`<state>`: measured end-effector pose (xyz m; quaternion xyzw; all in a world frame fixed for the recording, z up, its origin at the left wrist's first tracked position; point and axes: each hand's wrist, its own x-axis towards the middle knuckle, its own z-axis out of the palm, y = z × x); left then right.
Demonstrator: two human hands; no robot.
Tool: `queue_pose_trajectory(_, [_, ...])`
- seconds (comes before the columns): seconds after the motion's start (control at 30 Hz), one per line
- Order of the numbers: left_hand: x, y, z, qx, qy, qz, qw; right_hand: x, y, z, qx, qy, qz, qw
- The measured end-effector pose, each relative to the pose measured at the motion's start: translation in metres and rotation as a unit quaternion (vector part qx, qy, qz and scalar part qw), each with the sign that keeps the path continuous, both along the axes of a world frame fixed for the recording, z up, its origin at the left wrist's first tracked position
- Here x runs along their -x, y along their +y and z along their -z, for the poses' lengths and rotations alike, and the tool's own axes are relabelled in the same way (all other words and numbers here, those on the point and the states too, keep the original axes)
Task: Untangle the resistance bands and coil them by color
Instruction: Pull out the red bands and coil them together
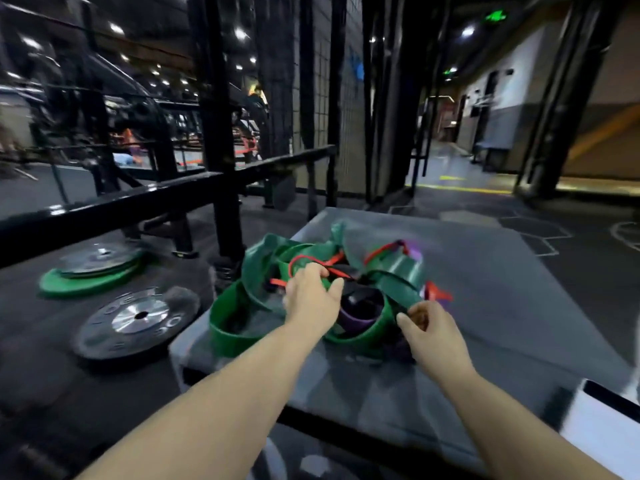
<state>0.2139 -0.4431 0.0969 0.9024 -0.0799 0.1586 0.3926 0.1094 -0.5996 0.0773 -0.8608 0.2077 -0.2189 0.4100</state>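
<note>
No text fully readable. Black plate (138, 320) on the floor: raised lettering round its face, motion-blurred, not legible. Two green lit ceiling signs (496, 16), (450, 71): glyphs too blurred and small to read.

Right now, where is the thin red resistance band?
Head view, centre: thin red resistance band lies across the wide green bands on the grey box, by the left hand.
</note>
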Motion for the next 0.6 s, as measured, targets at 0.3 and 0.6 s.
queue_pose_trajectory(0.3, [-0.075, -0.004, 0.020, 0.030, 0.108, -0.072, 0.991, -0.055, -0.034, -0.024, 0.070, -0.038, 0.120, 0.990])
queue_pose_trajectory(0.6, [-0.129, 0.001, 0.036, 0.178, 0.157, -0.099, 0.966, -0.144, -0.005, -0.050, 0.331, -0.051, 0.003, 0.942])
